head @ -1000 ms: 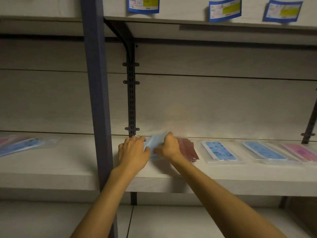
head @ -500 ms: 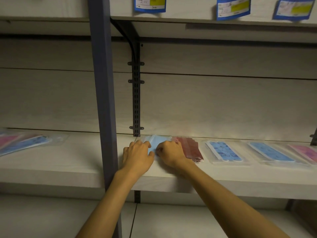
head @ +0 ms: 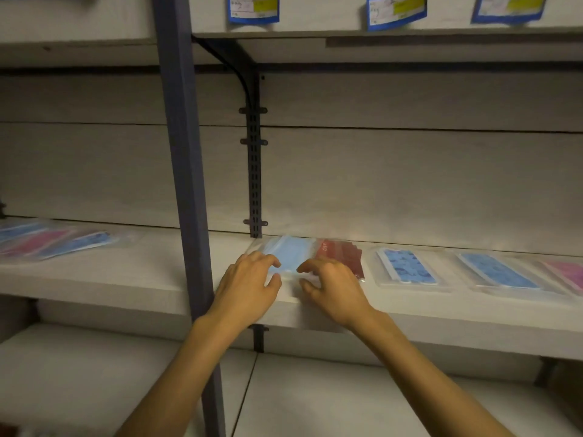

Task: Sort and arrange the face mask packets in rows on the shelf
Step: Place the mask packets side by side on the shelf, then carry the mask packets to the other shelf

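Three blue-bordered paper labels with yellow patches (head: pixel 253 7), (head: pixel 396 9), (head: pixel 508 7) are hanging on the front edge of the pale wooden upper shelf (head: pixel 315 14); handwritten marks are showing on their white parts, but they are blurring too much to be read. Faint pale lettering is appearing on the dark red mask packet (head: pixel 340 255), likewise illegible. No other text is showing.

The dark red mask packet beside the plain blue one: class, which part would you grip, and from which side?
Probably the near short edge of the dark red mask packet, reached from the shelf front. It lies flat, its long axis running back toward the wall, with the plain blue packet tight against its left side.
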The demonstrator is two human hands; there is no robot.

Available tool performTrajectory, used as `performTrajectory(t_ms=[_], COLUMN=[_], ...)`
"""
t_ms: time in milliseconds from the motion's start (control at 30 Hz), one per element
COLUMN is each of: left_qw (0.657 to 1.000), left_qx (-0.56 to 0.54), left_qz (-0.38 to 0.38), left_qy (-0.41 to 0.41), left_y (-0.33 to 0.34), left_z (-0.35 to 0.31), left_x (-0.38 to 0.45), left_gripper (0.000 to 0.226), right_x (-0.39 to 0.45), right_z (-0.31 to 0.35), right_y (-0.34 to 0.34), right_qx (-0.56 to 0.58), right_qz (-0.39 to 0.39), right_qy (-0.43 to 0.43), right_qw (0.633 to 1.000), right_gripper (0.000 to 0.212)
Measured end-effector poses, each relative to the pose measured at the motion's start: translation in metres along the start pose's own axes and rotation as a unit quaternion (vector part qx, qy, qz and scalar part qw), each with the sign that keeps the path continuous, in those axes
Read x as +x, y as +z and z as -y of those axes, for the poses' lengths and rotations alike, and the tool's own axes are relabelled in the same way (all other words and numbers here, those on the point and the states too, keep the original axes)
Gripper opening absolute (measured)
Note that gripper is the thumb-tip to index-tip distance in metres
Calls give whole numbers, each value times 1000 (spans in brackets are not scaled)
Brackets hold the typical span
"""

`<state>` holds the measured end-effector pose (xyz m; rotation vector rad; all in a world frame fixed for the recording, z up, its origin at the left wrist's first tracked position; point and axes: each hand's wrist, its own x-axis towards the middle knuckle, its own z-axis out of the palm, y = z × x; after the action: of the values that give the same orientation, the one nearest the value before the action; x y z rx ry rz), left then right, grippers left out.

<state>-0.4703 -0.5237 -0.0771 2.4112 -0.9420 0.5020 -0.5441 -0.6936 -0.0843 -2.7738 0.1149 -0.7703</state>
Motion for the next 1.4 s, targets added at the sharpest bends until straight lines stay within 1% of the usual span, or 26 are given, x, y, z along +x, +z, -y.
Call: performTrajectory(t_ms=[100,233,433,667,800,933,1167,1400], left_qw=[1000,1000,1000,998,998,998,999,1000], left_qx=[-6,5,-2,-35,-27,-16,-12,-1], left_qz=[-6,-11,-27,-16,-3,1,-5,-11], left_qy=[0,5,13,40,50,61,45,22], left_y=[-10,-27,-57,-112,-143,-172,-212,-225], left_z=[-3,4,43,136,200,259,352,448], left_x=[-21,-49,-84,-128,-151,-165,-158,-128], left_gripper=[29,28,30,26,23,25,31,29], right_x=[-21,-40,-51,-55,-45,-26,25,94], right_z=[10,34,97,197,260,318,397,445], right_y=[-5,-4,11,45,72,99,142,202], right_qx=[18,56,59,44,28,12,-24,-31], right_qz=[-18,-19,-20,-22,-32,-50,-53,-44], right_qy=[-4,-7,-19,-12,-16,-5,9,25], right_qw=[1000,998,998,999,999,999,998,998], right_gripper=[27,23,23,22,26,29,27,27])
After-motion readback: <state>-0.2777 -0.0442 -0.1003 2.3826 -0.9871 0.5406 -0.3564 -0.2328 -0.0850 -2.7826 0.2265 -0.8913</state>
